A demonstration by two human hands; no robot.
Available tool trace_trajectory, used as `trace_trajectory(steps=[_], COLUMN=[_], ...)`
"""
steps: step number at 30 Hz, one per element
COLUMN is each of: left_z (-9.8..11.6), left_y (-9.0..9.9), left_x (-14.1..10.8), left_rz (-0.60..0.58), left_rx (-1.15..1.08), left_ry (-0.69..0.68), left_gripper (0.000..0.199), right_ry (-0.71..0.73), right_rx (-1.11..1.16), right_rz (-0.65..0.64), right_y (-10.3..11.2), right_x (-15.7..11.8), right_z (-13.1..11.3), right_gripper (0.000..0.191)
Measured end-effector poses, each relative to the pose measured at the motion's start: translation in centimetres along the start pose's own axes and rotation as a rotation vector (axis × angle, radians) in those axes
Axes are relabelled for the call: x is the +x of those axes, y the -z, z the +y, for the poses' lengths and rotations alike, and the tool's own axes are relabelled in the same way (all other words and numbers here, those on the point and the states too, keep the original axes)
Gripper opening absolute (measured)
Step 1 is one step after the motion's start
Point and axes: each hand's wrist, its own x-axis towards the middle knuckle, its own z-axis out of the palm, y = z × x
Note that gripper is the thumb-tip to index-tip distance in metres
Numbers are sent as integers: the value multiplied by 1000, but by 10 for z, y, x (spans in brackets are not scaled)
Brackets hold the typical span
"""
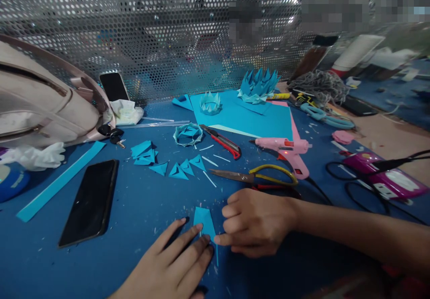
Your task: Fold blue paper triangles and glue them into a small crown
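A small folded piece of light-blue paper [203,217] lies on the blue table in front of me, a thin blue strip running down from its lower end. My left hand [181,258] rests flat over its lower left part with fingers stretched, fingertips on the paper. My right hand [252,225] is curled to the right of it, one fingertip touching the paper's lower right edge; nothing shows in its closed fingers. Beyond the hands lie several folded blue paper triangles [178,171], a stack of folded blue pieces [144,153] and a paper ring [188,134].
Scissors [255,176], a red box cutter [221,142] and a pink glue gun [285,146] lie ahead. Leftward are a black phone [89,202], a long blue paper strip [62,180] and a bag [43,93]. Paper crowns [257,86] stand on blue sheets [218,117] at the back.
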Motion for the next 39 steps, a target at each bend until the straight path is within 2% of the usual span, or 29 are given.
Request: trace_trajectory(steps=[5, 12, 16, 21, 26, 31, 36, 39], left_z=[1, 8, 6, 2, 1, 2, 0, 1], left_y=[-3, -21, -15, -6, -6, -6, -4, -2], left_x=[-1, -10, -6, -1, -3, -3, -1, -1], left_rz=[-8, 31, -20, -18, -51, -49, -21, -47], left_rx=[-8, -36, -12, -14, -42, -48, -32, -45], left_ry=[-1, 70, 52, 65, 60, 63, 65, 63], left_gripper=[42, 49, 52, 55, 58, 57, 57, 57], right_ry=[13, -4, -5, -32, -98, -199, -283, -360], right_rx=[54, 60, 21, 22, 27, -67, -132, -167], right_rz=[-24, -33, -24, 4, 26, -13, 19, 13], right_y=[0, -1, -1, 1, 1, -1, -1, 0], right_x=[2, 1, -2, -3, -5, -9, -6, -2], right_z=[-4, -2, 0, 2, 4, 6, 5, 3], right_gripper=[21, 19, 19, 16, 17, 22, 22, 21])
